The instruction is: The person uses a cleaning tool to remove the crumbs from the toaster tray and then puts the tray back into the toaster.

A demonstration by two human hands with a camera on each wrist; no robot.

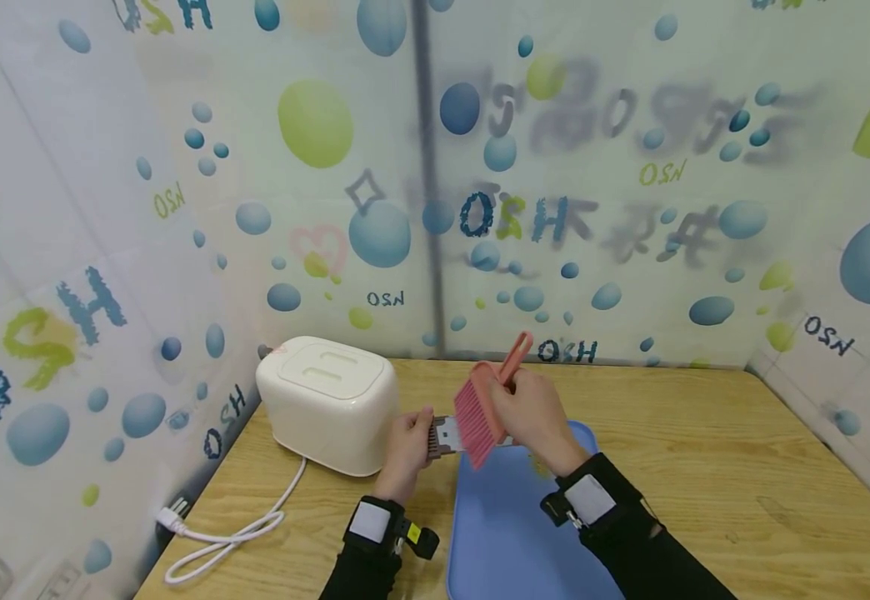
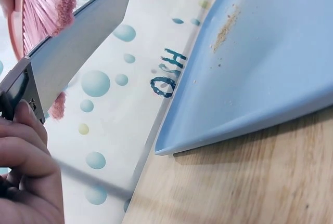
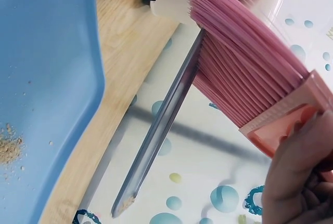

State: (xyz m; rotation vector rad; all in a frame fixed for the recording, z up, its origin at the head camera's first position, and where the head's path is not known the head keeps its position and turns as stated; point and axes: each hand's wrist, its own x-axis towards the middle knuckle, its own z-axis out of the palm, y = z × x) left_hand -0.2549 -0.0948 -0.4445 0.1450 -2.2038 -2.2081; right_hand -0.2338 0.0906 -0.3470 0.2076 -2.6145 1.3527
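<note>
My left hand (image 1: 407,446) grips the dark end of a thin metal crumb tray (image 2: 86,39), raised over the far end of a blue plastic tray (image 1: 513,525). In my right hand (image 1: 536,415) is a pink brush (image 1: 477,417), held by its handle. Its bristles (image 3: 244,52) lie against the metal tray near the left hand, some on either side of it. A little pale debris clings to the metal tray's far corner in the right wrist view. Brown crumbs (image 2: 226,29) form a small heap with scattered specks on the blue tray.
A white toaster (image 1: 330,408) with a closed lid stands at the back left, close to the left hand. Its white cord (image 1: 225,546) lies looped on the wooden table (image 1: 705,467), the plug near the left edge. Patterned sheeting surrounds the table's back and sides.
</note>
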